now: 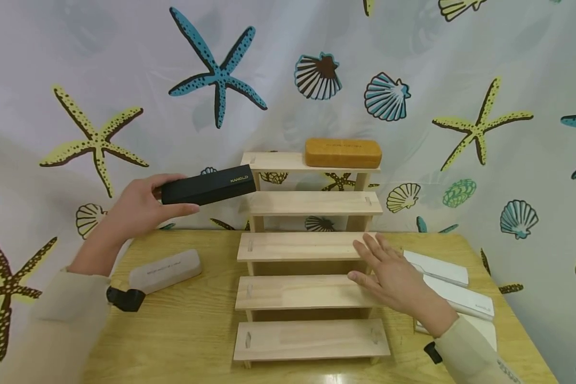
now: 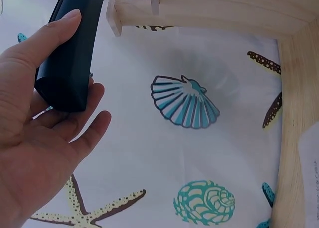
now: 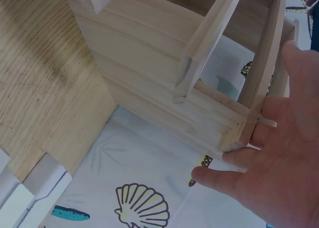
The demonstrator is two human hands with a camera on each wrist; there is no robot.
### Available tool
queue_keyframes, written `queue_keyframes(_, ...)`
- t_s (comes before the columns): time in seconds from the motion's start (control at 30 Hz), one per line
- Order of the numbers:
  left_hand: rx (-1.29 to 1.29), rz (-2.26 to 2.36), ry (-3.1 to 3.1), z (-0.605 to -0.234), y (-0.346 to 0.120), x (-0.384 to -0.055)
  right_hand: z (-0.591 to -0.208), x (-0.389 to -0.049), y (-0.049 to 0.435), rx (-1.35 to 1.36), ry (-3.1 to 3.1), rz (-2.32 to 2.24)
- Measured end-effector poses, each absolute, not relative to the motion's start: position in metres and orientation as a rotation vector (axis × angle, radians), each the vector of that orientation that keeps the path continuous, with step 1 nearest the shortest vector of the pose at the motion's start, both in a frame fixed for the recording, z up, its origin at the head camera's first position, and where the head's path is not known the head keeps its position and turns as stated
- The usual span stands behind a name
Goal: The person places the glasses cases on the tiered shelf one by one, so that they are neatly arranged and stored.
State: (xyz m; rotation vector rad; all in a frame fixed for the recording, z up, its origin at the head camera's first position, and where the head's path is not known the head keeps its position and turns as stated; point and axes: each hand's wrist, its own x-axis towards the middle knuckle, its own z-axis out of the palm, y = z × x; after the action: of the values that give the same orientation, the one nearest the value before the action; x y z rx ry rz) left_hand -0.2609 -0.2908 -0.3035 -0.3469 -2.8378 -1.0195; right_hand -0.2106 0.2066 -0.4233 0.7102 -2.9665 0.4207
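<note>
My left hand (image 1: 141, 205) grips one end of a long black glasses case (image 1: 208, 185) with gold lettering, thumb on one side and fingers on the other. The case is in the air, its far end overlapping the left edge of the wooden tiered rack (image 1: 309, 246) in the head view. In the left wrist view, the thumb lies along the black case (image 2: 75, 53). My right hand (image 1: 393, 274) is at the right side of the rack, fingers extended over the middle tier's end. On the top tier sits an orange-brown glasses case (image 1: 343, 153).
A pale grey glasses case (image 1: 165, 271) lies on the wooden table (image 1: 187, 330) left of the rack. Several white cases (image 1: 461, 296) lie at the right, partly hidden by my right arm. Behind hangs a curtain (image 1: 278, 32) printed with starfish and shells.
</note>
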Motion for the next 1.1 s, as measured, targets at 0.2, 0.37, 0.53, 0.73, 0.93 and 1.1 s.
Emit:
queue_keyframes(0.2,-0.367,-1.07,-2.82,-0.295,-0.272,-0.28,-0.421,-0.211,0.207,0.711,-2.964,0.414)
queue_keyframes(0.37,-0.384,-1.046,-2.831,-0.289,-0.257,-0.294,-0.422,-0.211,0.207,0.706,-2.962,0.423)
queue_keyframes(0.53,-0.372,-1.074,-2.858,-0.285,-0.247,-0.303,-0.424,-0.211,0.207,0.708,-2.958,0.421)
queue_keyframes(0.73,-0.386,-1.077,-2.86,-0.283,-0.239,-0.315,-0.423,-0.211,0.207,0.697,-2.962,0.413)
queue_keyframes(0.93,-0.384,-1.07,-2.863,-0.28,-0.232,-0.327,-0.423,-0.211,0.207,0.7,-2.962,0.412)
queue_keyframes(1.1,-0.39,-1.08,-2.88,-0.277,-0.225,-0.334,-0.423,-0.212,0.207,0.706,-2.965,0.418)
